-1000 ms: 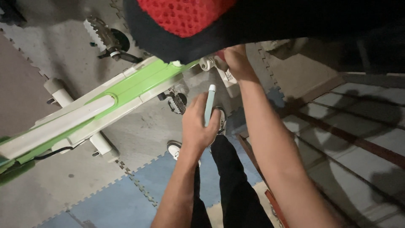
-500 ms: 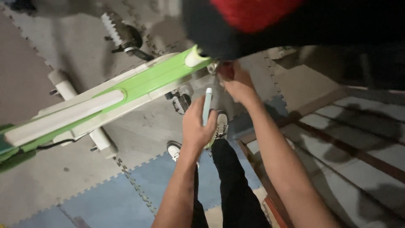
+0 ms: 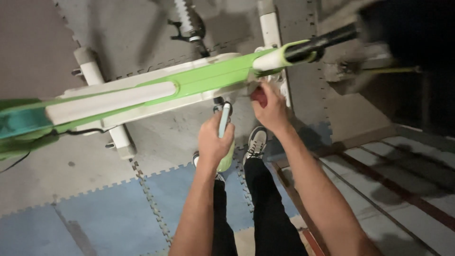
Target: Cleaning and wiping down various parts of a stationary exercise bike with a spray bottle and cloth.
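I stand beside a green and white exercise-bike frame (image 3: 189, 84) that runs across the view. My left hand (image 3: 213, 142) is shut on a slim pale blue object with a yellow-green lower end (image 3: 223, 119), held upright just below the frame. My right hand (image 3: 271, 108) grips a red knob (image 3: 258, 96) on the underside of the frame, near its black post (image 3: 327, 40). The knob is mostly covered by my fingers. My legs in black trousers and my pale shoes (image 3: 256, 140) are under both hands.
A white crossbar foot (image 3: 100, 99) lies on grey foam mats, and a toothed pedal (image 3: 186, 21) sits at the top. Blue foam mats (image 3: 109, 213) cover the near floor. A raised edge and pale tiles (image 3: 403, 185) are to the right.
The view has swung, so the red and black seat has left the top edge and the frame now lies nearly level. Both hands have kept their grips.
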